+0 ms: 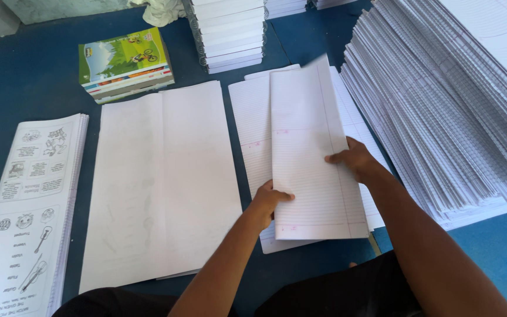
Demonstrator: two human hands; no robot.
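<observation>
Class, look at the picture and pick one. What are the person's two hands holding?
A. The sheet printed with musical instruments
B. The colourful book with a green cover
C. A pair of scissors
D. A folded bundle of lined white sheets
D: the left hand and right hand grip the edges of the folded lined sheets, while the green-covered book and the instrument sheet lie untouched to the left.

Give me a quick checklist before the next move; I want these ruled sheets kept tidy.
1. Left hand grips folded sheet at its left edge: ok.
2. Right hand holds its right edge: ok.
3. Folded sheet squared with the ruled pile beneath: not ok, it sits skewed.
4. Big stack on the right neatly aligned: not ok, it fans out.
5. Blank sheets lie flat, apart from the hands: ok.
6. Number of leaves in hand: cannot tell.
</observation>
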